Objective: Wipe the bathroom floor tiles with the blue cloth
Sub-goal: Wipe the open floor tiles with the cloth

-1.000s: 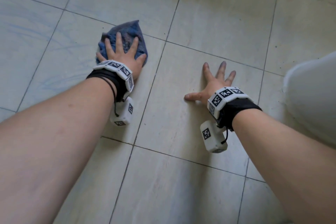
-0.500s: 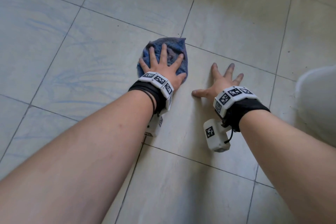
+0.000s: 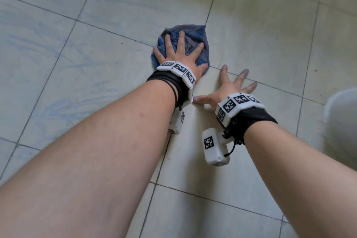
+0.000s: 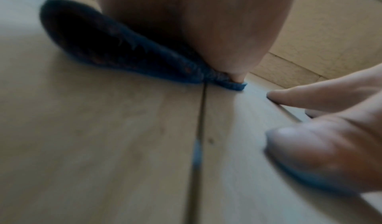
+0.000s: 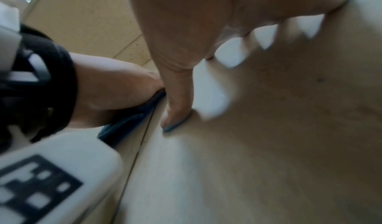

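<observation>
1. Pale grey-green floor tiles fill the head view, crossed by thin dark grout lines; the nearest tiles, below both forearms, are partly hidden by the arms.
2. Nearer of the two, the right hand lies flat on the tile with fingers spread wide and holds nothing; it looks to be propping the body. Its fingertips appear darkened or bluish, though the wrist views are too blurred to say with what.
3. Just beyond and to its left, the left hand presses down on the blue cloth, fingers straight and fanned, the thumb at the cloth's near right edge. It grips nothing; the palm alone pins the fabric.
4. That cloth sits bunched over a crossing of grout lines, its far edge pointing away from the person. The right hand's index fingertip is near the cloth but apart from it.
5. Faint blue streaks mark the tiles to the left, so that side seems already covered.
6. To do the stroke well: keep the palm's weight even, fingers spread so the cloth stays flat, overlap passes, and shift the propping hand clear before sweeping right.
7. At the right edge, a blurred white shape cannot be identified.
</observation>
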Action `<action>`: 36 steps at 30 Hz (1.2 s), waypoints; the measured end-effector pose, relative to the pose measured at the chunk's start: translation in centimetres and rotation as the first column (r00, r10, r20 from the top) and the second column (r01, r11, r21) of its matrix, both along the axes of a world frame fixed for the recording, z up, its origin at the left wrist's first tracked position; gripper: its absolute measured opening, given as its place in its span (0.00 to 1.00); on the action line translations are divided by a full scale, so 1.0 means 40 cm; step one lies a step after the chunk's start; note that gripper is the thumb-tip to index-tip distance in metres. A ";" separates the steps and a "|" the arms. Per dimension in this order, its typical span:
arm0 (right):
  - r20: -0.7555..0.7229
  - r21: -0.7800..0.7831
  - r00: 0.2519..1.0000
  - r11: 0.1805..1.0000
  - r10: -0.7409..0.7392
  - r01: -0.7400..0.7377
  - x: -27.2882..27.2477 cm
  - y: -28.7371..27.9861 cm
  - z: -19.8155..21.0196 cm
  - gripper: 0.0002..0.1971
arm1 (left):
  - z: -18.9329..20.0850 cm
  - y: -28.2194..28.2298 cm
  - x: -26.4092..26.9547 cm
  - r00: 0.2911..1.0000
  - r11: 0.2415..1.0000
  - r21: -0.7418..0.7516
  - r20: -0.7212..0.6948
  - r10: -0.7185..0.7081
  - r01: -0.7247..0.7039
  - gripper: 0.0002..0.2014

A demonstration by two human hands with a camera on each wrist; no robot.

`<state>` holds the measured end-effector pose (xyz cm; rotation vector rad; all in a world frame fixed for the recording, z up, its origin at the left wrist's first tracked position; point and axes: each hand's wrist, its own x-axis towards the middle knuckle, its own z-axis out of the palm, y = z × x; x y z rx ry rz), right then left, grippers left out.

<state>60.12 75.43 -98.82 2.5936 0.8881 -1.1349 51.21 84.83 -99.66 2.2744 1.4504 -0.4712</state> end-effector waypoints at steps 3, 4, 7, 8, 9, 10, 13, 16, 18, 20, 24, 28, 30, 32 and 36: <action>-0.011 -0.008 1.000 1.000 -0.026 0.026 -0.003 0.018 0.007 0.68 | 0.000 0.031 0.017 1.000 1.000 -0.001 0.004 -0.007 0.007 0.32; -0.016 -0.007 0.999 0.999 -0.034 0.034 -0.004 0.019 0.009 0.68 | 0.001 0.040 0.021 1.000 1.000 -0.001 0.005 -0.012 0.012 0.32; -0.021 -0.003 0.999 0.999 -0.045 0.045 -0.008 0.017 0.011 0.67 | 0.004 0.082 0.028 1.000 1.000 0.004 0.003 -0.025 0.025 0.32; -0.024 -0.003 0.999 0.999 -0.047 0.047 -0.008 0.018 0.012 0.67 | 0.006 0.100 0.027 1.000 1.000 0.007 0.001 -0.026 0.026 0.32; -0.031 -0.003 0.998 0.999 -0.049 0.049 -0.007 0.019 0.014 0.67 | 0.007 0.118 0.022 1.000 1.000 0.013 -0.001 -0.022 0.022 0.33; -0.039 -0.004 0.998 0.999 -0.054 0.054 -0.006 0.020 0.016 0.67 | 0.007 0.135 0.014 1.000 1.000 0.019 -0.004 -0.011 0.011 0.33; -0.051 -0.004 0.997 0.998 -0.064 0.064 -0.006 0.020 0.023 0.67 | -0.003 0.164 -0.045 0.997 0.997 0.041 -0.020 0.070 -0.069 0.32; -0.046 -0.009 0.998 0.999 -0.046 0.045 -0.006 0.020 0.025 0.67 | -0.011 0.182 -0.144 0.984 0.983 0.070 -0.039 0.174 -0.171 0.32; -0.042 -0.015 0.999 0.999 -0.034 0.033 -0.006 0.019 0.027 0.67 | -0.007 0.188 -0.215 0.968 0.969 0.064 -0.065 0.242 -0.238 0.32; -0.039 -0.020 0.999 1.000 -0.020 0.019 -0.005 0.019 0.029 0.66 | -0.005 0.178 -0.272 0.951 0.954 0.067 -0.084 0.297 -0.292 0.32; -0.030 -0.024 1.000 1.000 0.003 -0.004 -0.008 0.018 0.031 0.66 | -0.004 0.094 -0.311 0.933 0.937 0.074 -0.098 0.347 -0.341 0.32; -0.009 -0.001 0.999 0.999 0.039 -0.039 -0.009 0.006 0.028 0.65 | -0.005 -0.014 -0.264 0.951 0.956 0.066 -0.100 0.291 -0.286 0.33; 0.017 0.027 0.997 0.996 0.079 -0.079 -0.018 -0.013 0.017 0.62 | -0.005 -0.063 -0.235 0.969 0.972 0.057 -0.086 0.231 -0.227 0.33; 0.037 0.058 0.991 0.990 0.127 -0.129 -0.029 -0.038 0.005 0.57 | -0.005 -0.110 -0.216 0.983 0.985 0.048 -0.077 0.169 -0.166 0.33; 0.063 0.076 0.979 0.977 0.193 -0.198 -0.044 -0.077 -0.007 0.48 | -0.007 -0.197 -0.206 0.997 0.999 0.022 -0.069 0.046 -0.045 0.33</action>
